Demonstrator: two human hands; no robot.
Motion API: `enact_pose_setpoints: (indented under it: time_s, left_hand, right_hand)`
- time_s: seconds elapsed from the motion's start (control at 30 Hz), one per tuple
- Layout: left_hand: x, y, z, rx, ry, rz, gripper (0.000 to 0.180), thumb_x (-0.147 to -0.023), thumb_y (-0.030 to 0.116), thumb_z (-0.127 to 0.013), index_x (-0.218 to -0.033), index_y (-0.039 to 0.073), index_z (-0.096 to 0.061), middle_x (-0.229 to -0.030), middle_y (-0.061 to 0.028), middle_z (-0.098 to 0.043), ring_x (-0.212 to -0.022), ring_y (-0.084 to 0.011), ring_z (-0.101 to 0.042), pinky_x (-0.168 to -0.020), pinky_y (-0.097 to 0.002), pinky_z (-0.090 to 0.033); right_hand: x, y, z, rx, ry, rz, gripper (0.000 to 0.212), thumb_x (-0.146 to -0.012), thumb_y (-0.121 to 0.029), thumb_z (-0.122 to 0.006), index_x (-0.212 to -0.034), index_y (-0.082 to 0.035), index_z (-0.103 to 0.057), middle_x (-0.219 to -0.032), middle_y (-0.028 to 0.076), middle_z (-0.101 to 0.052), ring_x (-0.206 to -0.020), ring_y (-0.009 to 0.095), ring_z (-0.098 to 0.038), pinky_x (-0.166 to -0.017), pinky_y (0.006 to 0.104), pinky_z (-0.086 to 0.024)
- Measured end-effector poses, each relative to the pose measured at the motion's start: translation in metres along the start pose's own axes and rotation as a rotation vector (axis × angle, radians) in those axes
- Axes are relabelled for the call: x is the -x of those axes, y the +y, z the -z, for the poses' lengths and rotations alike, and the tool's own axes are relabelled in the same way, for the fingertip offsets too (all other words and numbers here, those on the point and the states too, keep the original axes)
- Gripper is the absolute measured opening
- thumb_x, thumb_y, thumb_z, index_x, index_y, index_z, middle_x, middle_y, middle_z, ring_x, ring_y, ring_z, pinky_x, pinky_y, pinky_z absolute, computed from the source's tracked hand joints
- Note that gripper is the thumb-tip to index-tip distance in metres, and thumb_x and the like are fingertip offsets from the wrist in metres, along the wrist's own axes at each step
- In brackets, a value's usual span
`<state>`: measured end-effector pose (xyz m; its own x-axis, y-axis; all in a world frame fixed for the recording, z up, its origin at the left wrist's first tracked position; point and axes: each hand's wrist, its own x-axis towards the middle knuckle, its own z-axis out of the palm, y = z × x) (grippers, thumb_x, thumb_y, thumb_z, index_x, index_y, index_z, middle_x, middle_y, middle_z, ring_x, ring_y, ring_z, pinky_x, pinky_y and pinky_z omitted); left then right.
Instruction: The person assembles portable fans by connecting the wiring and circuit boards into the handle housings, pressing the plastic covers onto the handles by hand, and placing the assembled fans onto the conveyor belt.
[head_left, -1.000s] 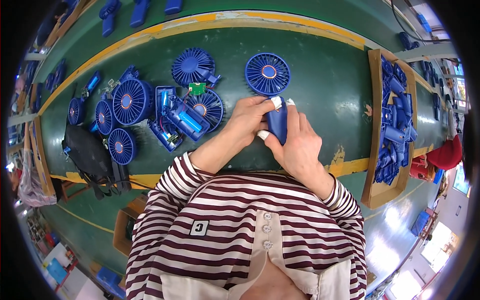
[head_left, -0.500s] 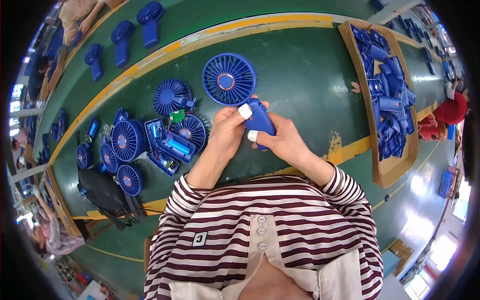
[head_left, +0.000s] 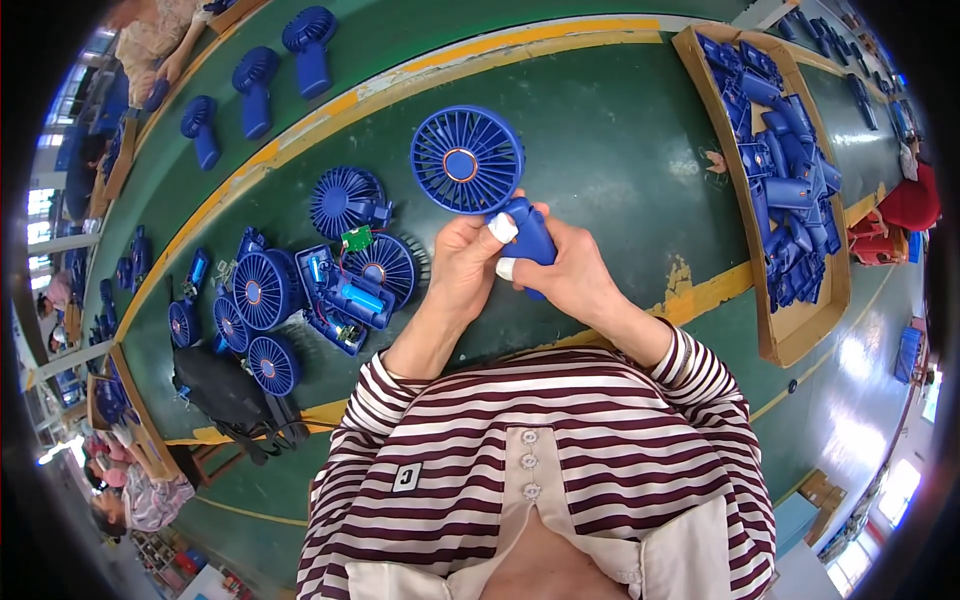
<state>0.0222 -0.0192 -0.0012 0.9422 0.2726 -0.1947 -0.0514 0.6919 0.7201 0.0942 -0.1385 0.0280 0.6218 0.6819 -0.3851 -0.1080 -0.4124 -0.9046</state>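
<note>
Between my two hands is a blue handheld fan (head_left: 467,161), its round grille pointing away from me and its handle (head_left: 531,236) toward me. My left hand (head_left: 468,262) grips the top of the handle near the grille, its white-wrapped thumb lying on it. Lower on the handle, my right hand (head_left: 572,272) is closed, its thumb also wrapped in white. To the left lie an opened fan handle with a bright blue battery (head_left: 362,297), a small green circuit board (head_left: 357,238) and a round fan head (head_left: 347,203).
A cardboard tray (head_left: 796,342) of blue casing parts stands at the right. More fan heads (head_left: 264,290) and a black bag (head_left: 222,388) lie at the left. Beyond the yellow strip lie several finished-looking fans (head_left: 311,52). Other people sit at far left and right.
The whole view has shifted slightly. Both hands still hold the fan, and its handle has turned a little in my fingers, showing a plainer side.
</note>
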Motion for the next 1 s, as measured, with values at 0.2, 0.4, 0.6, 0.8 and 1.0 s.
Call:
enact_pose_setpoints:
  time_s: [0.2, 0.4, 0.6, 0.8, 1.0]
  left_hand:
    - [0.005, -0.002, -0.006, -0.073, 0.01, -0.019, 0.048, -0.075, 0.011, -0.067, -0.115, -0.003, -0.046, -0.108, -0.0181, -0.057, -0.098, -0.0208, -0.056, -0.09, -0.0327, -0.044]
    - [0.005, -0.006, -0.01, -0.003, 0.055, -0.042, 0.038, -0.076, 0.0, -0.061, -0.112, -0.004, -0.049, -0.103, -0.0174, -0.06, -0.077, -0.017, -0.061, -0.049, -0.023, -0.05]
    - [-0.003, -0.005, -0.006, -0.043, 0.062, -0.092, 0.035, -0.076, 0.003, -0.06, -0.109, -0.005, -0.051, -0.099, -0.0176, -0.06, -0.072, -0.0181, -0.062, -0.044, -0.0242, -0.049]
    - [-0.014, 0.004, -0.004, -0.08, 0.153, -0.06, 0.039, -0.078, 0.005, -0.058, -0.114, -0.004, -0.047, -0.105, -0.0143, -0.059, -0.077, -0.0172, -0.06, -0.051, -0.0254, -0.05]
    - [-0.008, -0.01, 0.015, -0.352, 0.325, -0.323, 0.039, -0.083, 0.011, -0.057, -0.118, -0.001, -0.046, -0.094, -0.0095, -0.059, -0.077, -0.012, -0.057, -0.064, -0.0229, -0.046]
  right_hand:
    - [0.0, 0.005, -0.001, -0.106, -0.007, 0.015, 0.022, -0.068, -0.005, -0.061, -0.087, 0.004, -0.055, -0.067, 0.007, -0.06, -0.058, 0.012, -0.058, -0.053, 0.0235, -0.046]
    - [0.0, 0.006, -0.004, -0.133, 0.015, -0.011, 0.023, -0.068, -0.008, -0.063, -0.085, 0.005, -0.055, -0.066, 0.007, -0.059, -0.056, 0.012, -0.058, -0.05, 0.0245, -0.045]
    - [-0.009, 0.001, -0.001, -0.212, -0.021, -0.016, 0.022, -0.069, -0.007, -0.062, -0.086, 0.005, -0.056, -0.069, 0.008, -0.059, -0.055, 0.012, -0.057, -0.05, 0.024, -0.046]
    - [-0.025, -0.011, 0.01, -0.25, -0.174, 0.005, 0.025, -0.072, -0.006, -0.062, -0.094, 0.004, -0.055, -0.076, 0.008, -0.061, -0.06, 0.014, -0.059, -0.056, 0.0242, -0.048]
    - [-0.084, -0.04, 0.04, -0.254, -0.032, 0.197, 0.034, -0.071, -0.009, -0.062, -0.102, 0.002, -0.052, -0.072, 0.007, -0.059, -0.056, 0.013, -0.058, -0.046, 0.0239, -0.046]
